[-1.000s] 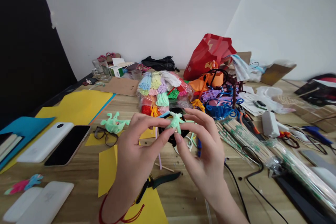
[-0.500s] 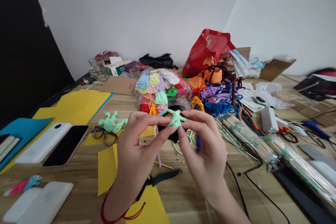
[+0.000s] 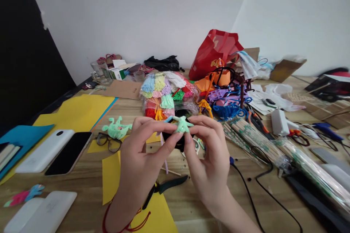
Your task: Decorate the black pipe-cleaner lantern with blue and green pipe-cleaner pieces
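Both of my hands are raised over the middle of the wooden table (image 3: 82, 182), pinching one small mint-green pipe-cleaner figure (image 3: 181, 124) between them. My left hand (image 3: 142, 156) grips its left side with thumb and forefinger. My right hand (image 3: 210, 156) grips its right side, its other fingers curled above. A red string bracelet circles my left wrist. A second mint-green pipe-cleaner figure (image 3: 116, 127) lies on the table to the left, beside a pair of glasses (image 3: 108, 142).
Green-handled pliers (image 3: 164, 188) lie on yellow paper (image 3: 111, 176) under my hands. A black phone (image 3: 69, 151) and white cases sit at left. A bag of coloured pipe cleaners (image 3: 166, 93), a red bag (image 3: 216, 52), wooden skewers (image 3: 254, 140) and black cables (image 3: 262, 185) crowd the right.
My hands have stayed together on the green figure, turning it slightly; my right fingers have curled in closer. The view has shifted a little.
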`<state>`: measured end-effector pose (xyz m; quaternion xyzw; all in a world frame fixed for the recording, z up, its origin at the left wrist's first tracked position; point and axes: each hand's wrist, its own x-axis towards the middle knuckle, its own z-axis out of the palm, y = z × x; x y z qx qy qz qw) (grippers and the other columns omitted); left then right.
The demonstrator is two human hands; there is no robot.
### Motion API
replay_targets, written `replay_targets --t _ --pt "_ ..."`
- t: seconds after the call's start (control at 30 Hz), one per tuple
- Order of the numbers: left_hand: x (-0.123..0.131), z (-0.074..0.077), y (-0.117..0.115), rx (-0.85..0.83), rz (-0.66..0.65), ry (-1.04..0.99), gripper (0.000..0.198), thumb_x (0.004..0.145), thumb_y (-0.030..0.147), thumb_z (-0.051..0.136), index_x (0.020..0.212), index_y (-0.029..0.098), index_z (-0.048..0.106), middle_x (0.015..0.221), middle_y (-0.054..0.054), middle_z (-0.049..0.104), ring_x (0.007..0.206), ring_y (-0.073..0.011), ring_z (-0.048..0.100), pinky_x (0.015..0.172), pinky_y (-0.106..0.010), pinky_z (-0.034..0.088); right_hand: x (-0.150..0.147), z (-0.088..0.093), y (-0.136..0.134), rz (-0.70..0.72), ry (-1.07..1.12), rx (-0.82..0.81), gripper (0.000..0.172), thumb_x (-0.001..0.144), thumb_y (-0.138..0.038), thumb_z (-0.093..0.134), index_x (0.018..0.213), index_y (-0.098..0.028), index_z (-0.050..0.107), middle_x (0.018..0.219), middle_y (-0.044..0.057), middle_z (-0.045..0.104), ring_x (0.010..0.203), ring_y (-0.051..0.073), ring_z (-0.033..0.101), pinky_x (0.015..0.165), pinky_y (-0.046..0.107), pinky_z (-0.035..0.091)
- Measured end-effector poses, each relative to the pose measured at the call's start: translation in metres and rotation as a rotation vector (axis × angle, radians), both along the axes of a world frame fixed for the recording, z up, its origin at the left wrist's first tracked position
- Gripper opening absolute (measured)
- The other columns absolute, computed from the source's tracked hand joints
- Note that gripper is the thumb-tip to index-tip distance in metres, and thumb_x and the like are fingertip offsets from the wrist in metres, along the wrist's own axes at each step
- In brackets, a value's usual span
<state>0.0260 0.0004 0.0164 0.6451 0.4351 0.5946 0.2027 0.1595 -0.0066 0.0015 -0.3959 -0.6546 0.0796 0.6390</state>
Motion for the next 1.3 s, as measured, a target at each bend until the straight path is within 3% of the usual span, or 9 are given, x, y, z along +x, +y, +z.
replay_targets --t 0.7,1.03,1.1,1.17,1.23,1.3 --pt "0.004 0.002 -0.005 0.062 0.084 0.015 0.015 0.085 0.019 0.074 0.09 0.033 0.071 0.085 0.004 0.07 0.085 -0.0181 0.06 0.077 -0.035 0.051 -0.004 -0.002 -0.004 -0.048 -0.02 0.03 0.023 0.089 -0.006 0.06 0.104 -0.024 0.06 0.112 0.006 0.058 0.11 0.02 0.059 0.087 0.038 0.056" --pt "0.005 -0.002 0.0 0.068 0.109 -0.072 0.016 0.084 0.017 0.076 0.091 0.031 0.074 0.087 0.003 0.07 0.086 -0.0167 0.061 0.078 -0.033 0.051 -0.006 -0.001 -0.008 0.013 0.027 0.032 0.028 0.087 -0.002 0.057 0.104 -0.025 0.058 0.114 0.006 0.061 0.112 0.021 0.061 0.095 0.041 0.054" --pt "0.005 -0.001 0.0 0.045 0.119 -0.102 0.014 0.084 0.019 0.076 0.089 0.032 0.075 0.087 0.002 0.07 0.085 -0.0174 0.062 0.078 -0.034 0.053 -0.004 -0.001 -0.006 0.006 0.027 0.033 0.037 0.086 -0.01 0.063 0.118 -0.026 0.053 0.123 0.009 0.057 0.122 0.026 0.057 0.105 0.05 0.049" --pt "0.005 0.001 0.0 0.019 0.12 -0.128 0.013 0.084 0.021 0.076 0.088 0.033 0.075 0.087 0.003 0.07 0.085 -0.0173 0.063 0.079 -0.034 0.054 0.001 -0.001 -0.003 0.026 -0.005 -0.004 0.059 0.085 -0.019 0.068 0.137 -0.026 0.042 0.14 0.014 0.048 0.139 0.031 0.045 0.115 0.058 0.039" --pt "0.005 0.002 0.0 -0.002 0.108 -0.148 0.014 0.083 0.021 0.076 0.087 0.034 0.075 0.087 0.004 0.071 0.084 -0.0165 0.064 0.079 -0.032 0.054 0.007 -0.001 0.0 0.135 -0.05 -0.101 0.076 0.085 -0.025 0.07 0.15 -0.026 0.029 0.153 0.015 0.039 0.147 0.031 0.035 0.121 0.057 0.033" --pt "0.004 0.003 0.0 -0.025 0.083 -0.166 0.014 0.083 0.021 0.077 0.086 0.034 0.076 0.086 0.004 0.072 0.083 -0.0157 0.066 0.078 -0.03 0.054 0.014 -0.002 0.004 0.29 -0.066 -0.215 0.075 0.089 -0.027 0.067 0.152 -0.028 0.027 0.155 0.013 0.041 0.146 0.028 0.04 0.12 0.052 0.038"
